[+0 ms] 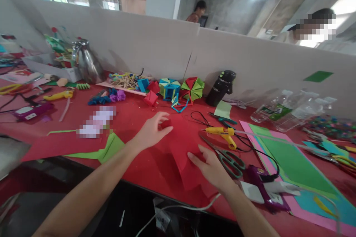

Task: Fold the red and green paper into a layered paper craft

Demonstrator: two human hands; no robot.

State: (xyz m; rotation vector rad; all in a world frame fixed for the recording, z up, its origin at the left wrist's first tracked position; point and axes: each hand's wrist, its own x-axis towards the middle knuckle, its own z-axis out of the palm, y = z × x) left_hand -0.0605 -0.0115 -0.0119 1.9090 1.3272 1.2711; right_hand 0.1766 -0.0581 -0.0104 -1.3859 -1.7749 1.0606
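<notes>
Right now, a red paper sheet (pixel 183 139) lies on the near part of the red counter (pixel 133 113), between the two hands, and the left hand (pixel 152 129) is empty and loosely spread beside its far left edge. The right hand (pixel 207 164) has its thumb against the sheet's right side, though whether it pinches there cannot be told. Just to the right lie green-handled scissors (pixel 219 152) and a yellow glue gun (pixel 226 132).
</notes>
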